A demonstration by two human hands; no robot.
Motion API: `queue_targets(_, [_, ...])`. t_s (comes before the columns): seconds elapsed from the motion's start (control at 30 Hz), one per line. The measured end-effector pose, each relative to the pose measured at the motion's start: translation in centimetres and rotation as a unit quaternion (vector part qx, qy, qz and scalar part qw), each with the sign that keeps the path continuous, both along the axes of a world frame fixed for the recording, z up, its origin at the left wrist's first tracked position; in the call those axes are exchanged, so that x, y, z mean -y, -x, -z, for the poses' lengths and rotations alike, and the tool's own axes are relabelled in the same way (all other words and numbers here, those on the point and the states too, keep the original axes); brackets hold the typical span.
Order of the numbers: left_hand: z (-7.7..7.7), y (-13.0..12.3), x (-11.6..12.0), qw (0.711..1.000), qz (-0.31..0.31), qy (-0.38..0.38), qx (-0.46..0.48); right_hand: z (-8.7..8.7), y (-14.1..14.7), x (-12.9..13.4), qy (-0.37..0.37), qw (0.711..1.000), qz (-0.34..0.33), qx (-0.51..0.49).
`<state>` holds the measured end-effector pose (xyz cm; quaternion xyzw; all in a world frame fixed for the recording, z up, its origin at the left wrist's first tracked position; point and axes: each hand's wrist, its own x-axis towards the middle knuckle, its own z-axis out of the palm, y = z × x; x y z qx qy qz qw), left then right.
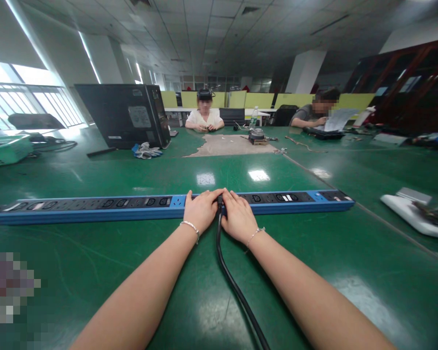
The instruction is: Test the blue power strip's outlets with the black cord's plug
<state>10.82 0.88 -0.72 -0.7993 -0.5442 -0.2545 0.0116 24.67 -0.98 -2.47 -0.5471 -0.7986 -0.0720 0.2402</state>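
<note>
Counter [131,272], green. Strip [160,214], blue, lying across it. Cord [231,280], black, trailing toward us. Our left hand [200,209] and right hand [238,214], fingertips together at the plug [220,199], pinch hidden. Plug, at strip: we'd best keep it square.

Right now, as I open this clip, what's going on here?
A person has the left hand and right hand together around the plug end of a black cable, at the middle of a long blue power strip. The strip lies across a green table. The fingers hide whether the plug is seated. Two other people sit across the table.
</note>
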Motion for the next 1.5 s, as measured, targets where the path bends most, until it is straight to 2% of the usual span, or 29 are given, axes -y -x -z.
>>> queue_targets(0.23, [-0.3,0.1,-0.2,1.0,0.002,0.02,-0.011,-0.36,-0.6,-0.96,-0.017,1.0,-0.011,0.007])
queue_targets(0.47, [-0.48,0.28,-0.09,0.999,0.01,0.028,-0.025,-0.06,-0.46,-0.85,-0.037,0.999,-0.005,-0.008])
queue_targets(0.87, [-0.33,0.19,-0.43,1.0,-0.005,0.031,0.005,-0.56,-0.38,-0.87,-0.018,1.0,-0.001,-0.006])
queue_targets(1.17, [-0.45,-0.15,-0.34,0.999,0.033,-0.002,0.026,-0.12,-0.08,-0.62,-0.044,0.999,0.001,-0.03])
queue_targets(1.4, [0.06,-0.08,-0.45,0.999,0.022,-0.025,0.024,-0.18,-0.03,-0.57,-0.041,0.999,0.009,-0.029])
queue_targets(1.5, [-0.08,-0.3,-0.05,0.997,0.012,-0.045,0.059,-0.23,-0.04,-0.52,-0.038,0.999,0.009,-0.035])
